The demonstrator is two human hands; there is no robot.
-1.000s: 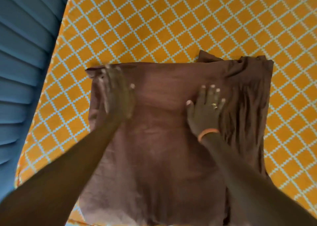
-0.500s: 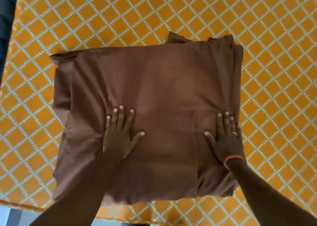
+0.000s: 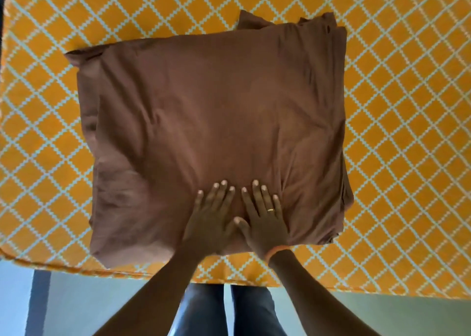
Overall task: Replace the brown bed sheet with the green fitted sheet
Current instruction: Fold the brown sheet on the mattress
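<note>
The brown bed sheet point(image 3: 216, 137) lies folded into a thick, roughly square bundle on the orange mattress point(image 3: 407, 106) with its white diamond pattern, close to the mattress's near edge. The bundle is a little deeper than it is wide in this view; its stacked fold edges show along the right side and at the far right corner, where a loose flap sticks out. The left side is softer and rounder, with a crumpled corner at the far left.

Both hands rest flat on the bundle's near middle, side by side and almost touching at the thumbs. The left hand point(image 3: 211, 218) has its fingers point(image 3: 220, 195) straight and spread, palm down, gripping nothing; the right hand point(image 3: 265, 223), with a ring and an orange wristband, lies the same way. Nearly all of the sheet extends away from the fingertips, toward the far side of the bed, with equal shares left and right of the hands, so neither hand is nearer to the bulk.

This looks like smoothing or pressing the finished fold. A next lift would likely call for the hands to part toward the bundle's left and right edges. Bare mattress surrounds the bundle on three sides; the near edge drops to the floor point(image 3: 102, 305) by the person's legs point(image 3: 229, 310). No green fitted sheet is in view.
</note>
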